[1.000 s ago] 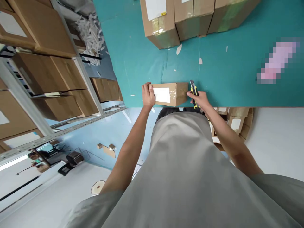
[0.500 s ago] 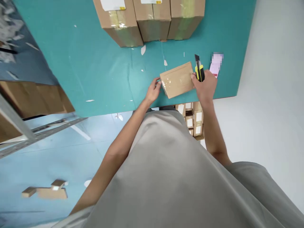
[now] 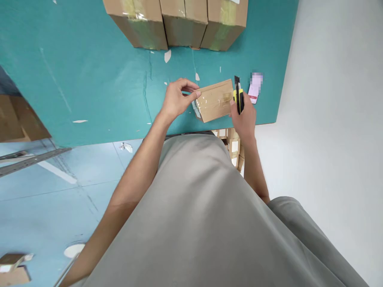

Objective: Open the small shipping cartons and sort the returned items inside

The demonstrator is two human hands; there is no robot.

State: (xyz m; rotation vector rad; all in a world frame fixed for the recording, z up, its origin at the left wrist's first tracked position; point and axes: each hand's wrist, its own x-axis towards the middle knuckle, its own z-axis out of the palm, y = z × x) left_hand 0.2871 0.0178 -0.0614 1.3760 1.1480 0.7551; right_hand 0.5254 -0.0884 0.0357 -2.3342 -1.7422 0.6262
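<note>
A small taped cardboard box (image 3: 214, 101) is tilted above the near edge of the green table, its left end covered with clear tape. My left hand (image 3: 177, 99) grips the box's upper left corner, thumb on top and the fingers bent behind it. In my right hand (image 3: 245, 118) is a yellow and black utility knife (image 3: 238, 97), its dark tip pointing away from me. The same hand touches the right end of the box; some of its fingers are hidden.
Three larger taped cartons (image 3: 185, 32) stand side by side at the back of the green table (image 3: 98, 83). A phone (image 3: 254, 89) lies to the right, near a white wall (image 3: 332, 99). Paper scraps (image 3: 167, 56) dot the tabletop. More boxes (image 3: 235, 147) show below the table edge.
My left hand has moved up from the box's left side onto its upper left corner. The right hand still holds the knife. The whole view has shifted, so the table appears further left.
</note>
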